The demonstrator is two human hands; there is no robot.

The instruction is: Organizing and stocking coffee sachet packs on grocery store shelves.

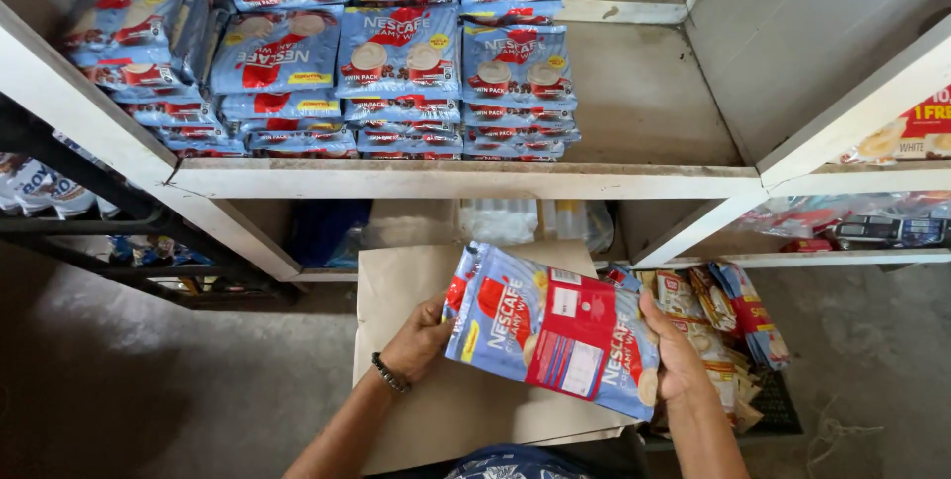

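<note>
Head view: a blue and red pouch is held tilted above a brown carton, low in front of the shelf. Left hand grips its left edge, thumb on the front and fingers hidden behind; a bead bracelet circles that wrist. Right hand clamps the right edge, fingers curled round it. Matching pouches are stacked on the shelf above, and mixed sachets fill a crate just right.

You see the white shelf carrying stacked blue coffee packs on its left half; right of those packs, its board lies bare.
</note>
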